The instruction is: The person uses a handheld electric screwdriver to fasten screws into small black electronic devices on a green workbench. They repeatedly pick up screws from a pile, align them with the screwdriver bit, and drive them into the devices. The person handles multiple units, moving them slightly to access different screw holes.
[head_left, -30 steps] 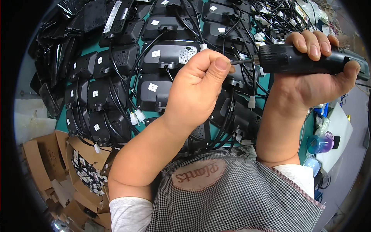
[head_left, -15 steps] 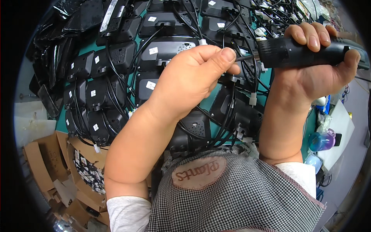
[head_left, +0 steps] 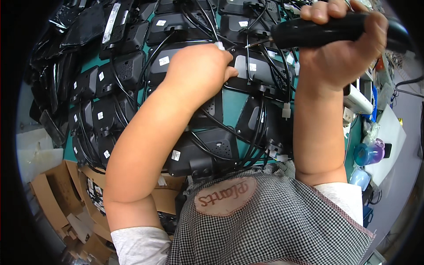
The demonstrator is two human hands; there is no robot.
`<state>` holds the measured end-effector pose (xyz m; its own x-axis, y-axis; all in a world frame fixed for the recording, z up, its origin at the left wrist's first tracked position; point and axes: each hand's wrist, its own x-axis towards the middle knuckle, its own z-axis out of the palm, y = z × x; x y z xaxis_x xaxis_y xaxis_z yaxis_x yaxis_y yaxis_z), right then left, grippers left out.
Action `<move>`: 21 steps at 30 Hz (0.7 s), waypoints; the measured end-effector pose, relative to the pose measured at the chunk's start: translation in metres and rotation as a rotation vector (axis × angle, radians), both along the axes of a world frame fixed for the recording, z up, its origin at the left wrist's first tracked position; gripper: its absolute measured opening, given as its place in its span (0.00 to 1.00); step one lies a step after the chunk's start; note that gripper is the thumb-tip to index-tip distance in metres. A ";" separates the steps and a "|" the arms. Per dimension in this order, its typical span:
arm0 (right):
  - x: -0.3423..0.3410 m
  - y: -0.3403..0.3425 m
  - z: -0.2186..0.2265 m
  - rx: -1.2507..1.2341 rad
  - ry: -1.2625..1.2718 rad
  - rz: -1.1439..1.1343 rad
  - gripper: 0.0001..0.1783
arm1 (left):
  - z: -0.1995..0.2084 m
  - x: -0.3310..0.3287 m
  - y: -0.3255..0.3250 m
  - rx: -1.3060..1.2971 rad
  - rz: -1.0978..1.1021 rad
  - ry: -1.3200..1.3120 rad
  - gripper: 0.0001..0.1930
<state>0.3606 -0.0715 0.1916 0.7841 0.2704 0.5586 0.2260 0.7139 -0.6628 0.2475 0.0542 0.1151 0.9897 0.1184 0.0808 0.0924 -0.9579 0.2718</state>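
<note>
My right hand [head_left: 338, 59] is wrapped round a black electric screwdriver [head_left: 324, 32], held level above the bench. Its thin metal bit [head_left: 260, 43] points left, its tip apart from my left fingers, over the black plastic housings. My left hand [head_left: 198, 66] lies curled over a black housing [head_left: 258, 73] with a white label and a dark cable. Thumb and forefinger point right; the other fingers are tucked underneath, and what they grip is hidden. Just above that hand sits a white cable connector [head_left: 219, 45].
Rows of similar black housings [head_left: 204, 148] with cables cover the green mat [head_left: 234, 106]. Dark plastic-wrapped pieces [head_left: 84, 28] are heaped at the far left. Cardboard boxes [head_left: 57, 190] stand at the lower left. A blue-purple cup [head_left: 369, 152] is at the right.
My left hand has moved left, away from the screwdriver's bit where its thumb and fingers were pinched. The screwdriver in my right hand has shifted up and left.
</note>
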 end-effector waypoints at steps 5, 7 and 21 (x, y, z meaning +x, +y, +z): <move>-0.015 0.020 -0.007 -0.062 0.093 -0.035 0.16 | -0.001 0.009 0.014 -0.166 0.036 0.065 0.26; -0.015 0.022 -0.013 -0.129 0.047 -0.069 0.16 | 0.006 0.011 0.015 -0.210 0.057 0.141 0.29; -0.002 0.035 -0.045 -0.232 0.069 -0.219 0.15 | 0.001 0.011 0.012 -0.222 0.102 0.080 0.29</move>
